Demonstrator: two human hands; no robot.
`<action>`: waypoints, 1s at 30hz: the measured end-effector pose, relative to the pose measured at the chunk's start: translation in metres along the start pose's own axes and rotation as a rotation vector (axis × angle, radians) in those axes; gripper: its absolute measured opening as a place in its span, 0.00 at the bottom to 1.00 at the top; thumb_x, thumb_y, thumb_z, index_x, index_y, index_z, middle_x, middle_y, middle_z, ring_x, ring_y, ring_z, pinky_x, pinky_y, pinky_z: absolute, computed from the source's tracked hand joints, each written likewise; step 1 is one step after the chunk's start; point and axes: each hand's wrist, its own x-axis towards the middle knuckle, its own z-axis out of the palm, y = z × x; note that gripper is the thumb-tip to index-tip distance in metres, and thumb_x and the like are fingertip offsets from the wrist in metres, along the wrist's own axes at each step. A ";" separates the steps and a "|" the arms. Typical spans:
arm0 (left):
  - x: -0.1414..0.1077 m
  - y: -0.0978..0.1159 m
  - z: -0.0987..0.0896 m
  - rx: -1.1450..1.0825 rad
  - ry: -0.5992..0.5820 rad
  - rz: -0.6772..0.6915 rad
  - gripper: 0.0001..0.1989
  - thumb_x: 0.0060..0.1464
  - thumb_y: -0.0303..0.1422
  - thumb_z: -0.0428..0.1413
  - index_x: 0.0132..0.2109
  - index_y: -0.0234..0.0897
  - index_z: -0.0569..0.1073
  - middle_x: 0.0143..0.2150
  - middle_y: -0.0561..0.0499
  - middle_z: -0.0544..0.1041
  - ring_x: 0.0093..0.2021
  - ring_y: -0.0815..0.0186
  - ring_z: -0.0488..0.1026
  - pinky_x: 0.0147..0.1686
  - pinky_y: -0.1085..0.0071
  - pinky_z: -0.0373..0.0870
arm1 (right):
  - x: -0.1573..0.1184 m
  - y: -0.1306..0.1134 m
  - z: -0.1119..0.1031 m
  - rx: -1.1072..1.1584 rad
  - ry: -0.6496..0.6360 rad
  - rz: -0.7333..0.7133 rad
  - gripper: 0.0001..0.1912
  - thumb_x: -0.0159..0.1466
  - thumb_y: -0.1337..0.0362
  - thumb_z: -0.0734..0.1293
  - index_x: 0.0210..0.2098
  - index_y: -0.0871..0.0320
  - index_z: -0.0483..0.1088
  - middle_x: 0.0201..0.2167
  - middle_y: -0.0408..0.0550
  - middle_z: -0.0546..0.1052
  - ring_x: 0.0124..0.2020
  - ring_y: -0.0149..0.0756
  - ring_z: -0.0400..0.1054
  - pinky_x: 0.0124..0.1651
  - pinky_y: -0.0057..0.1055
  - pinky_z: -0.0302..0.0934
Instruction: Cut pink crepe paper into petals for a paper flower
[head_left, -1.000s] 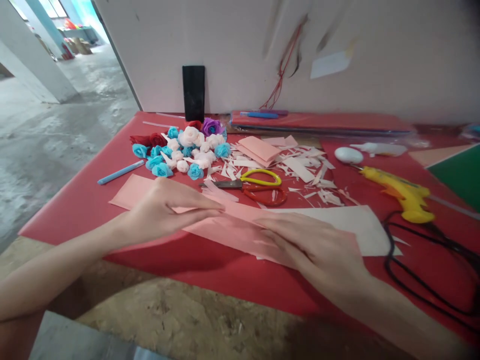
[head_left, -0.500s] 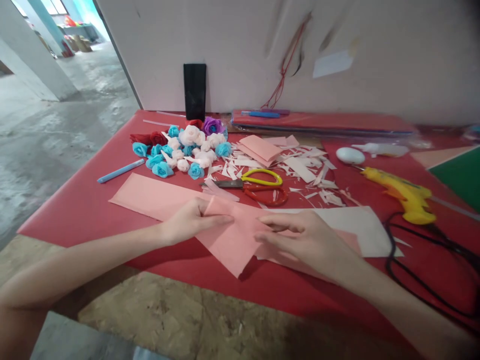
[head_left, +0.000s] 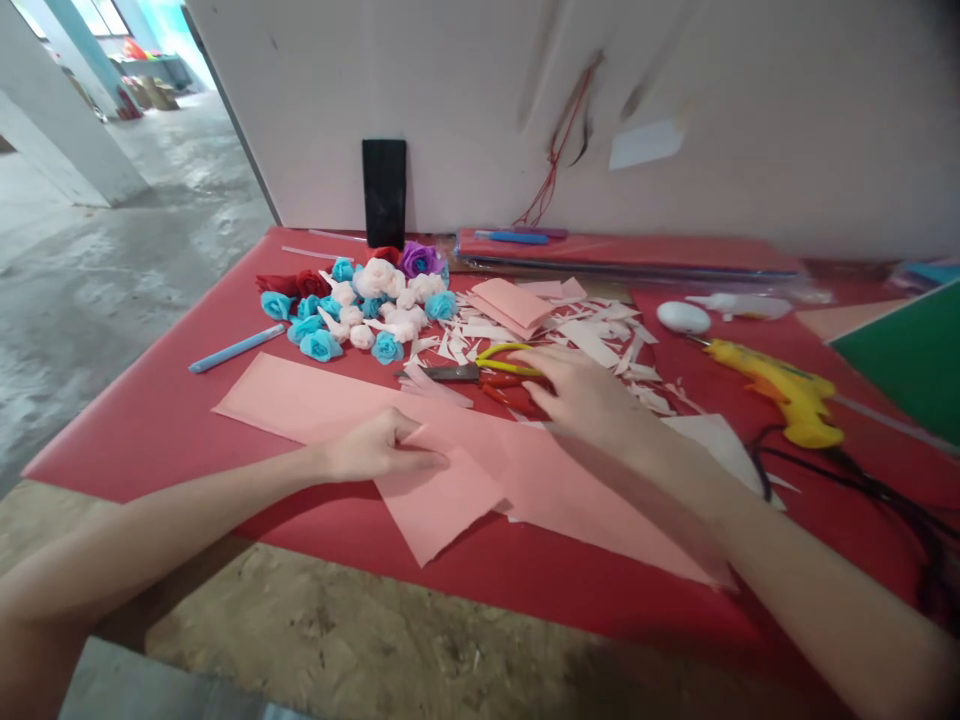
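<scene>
My left hand (head_left: 382,445) pinches a folded piece of pink paper (head_left: 439,505) between thumb and fingers, its lower corner hanging toward the table's front edge. Under it, a long strip of pink paper (head_left: 274,400) runs across the table. My right hand (head_left: 577,390) is at the handles of the scissors (head_left: 457,373), fingers apart and partly covering the yellow and red loops. Whether its fingertips press on the handles is hard to see. The scissors lie flat, blades pointing left, over a few narrow pink paper strips (head_left: 439,388).
Behind the scissors lie paper scraps (head_left: 592,340) and a folded pink sheet (head_left: 514,303). Paper flowers (head_left: 379,280) cluster at the back left near a blue pen (head_left: 236,348). A yellow glue gun (head_left: 780,385) with a black cord lies right. A black phone-like slab (head_left: 384,190) leans on the wall.
My right hand has let go of the pink paper and moved up to the scissors' handles. My left hand still holds the folded paper, which has shifted slightly left.
</scene>
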 end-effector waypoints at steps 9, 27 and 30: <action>0.000 0.000 0.001 0.026 0.004 0.038 0.22 0.52 0.40 0.51 0.17 0.36 0.52 0.16 0.59 0.49 0.18 0.77 0.45 0.16 0.76 0.44 | 0.027 0.013 0.019 -0.288 -0.116 -0.188 0.26 0.50 0.82 0.57 0.48 0.64 0.66 0.41 0.56 0.72 0.41 0.44 0.68 0.43 0.36 0.63; -0.013 -0.003 -0.003 0.006 -0.021 0.116 0.16 0.52 0.40 0.53 0.27 0.30 0.73 0.18 0.55 0.64 0.21 0.74 0.58 0.20 0.78 0.55 | -0.019 0.021 -0.014 0.087 0.152 0.292 0.25 0.50 0.69 0.62 0.48 0.64 0.69 0.44 0.59 0.75 0.45 0.54 0.69 0.45 0.47 0.64; -0.016 -0.001 -0.004 -0.031 -0.001 0.072 0.14 0.51 0.38 0.54 0.25 0.31 0.73 0.16 0.57 0.62 0.19 0.75 0.56 0.19 0.78 0.54 | -0.025 0.017 -0.016 0.294 0.180 0.357 0.23 0.51 0.59 0.64 0.46 0.61 0.68 0.36 0.54 0.76 0.39 0.50 0.71 0.42 0.46 0.65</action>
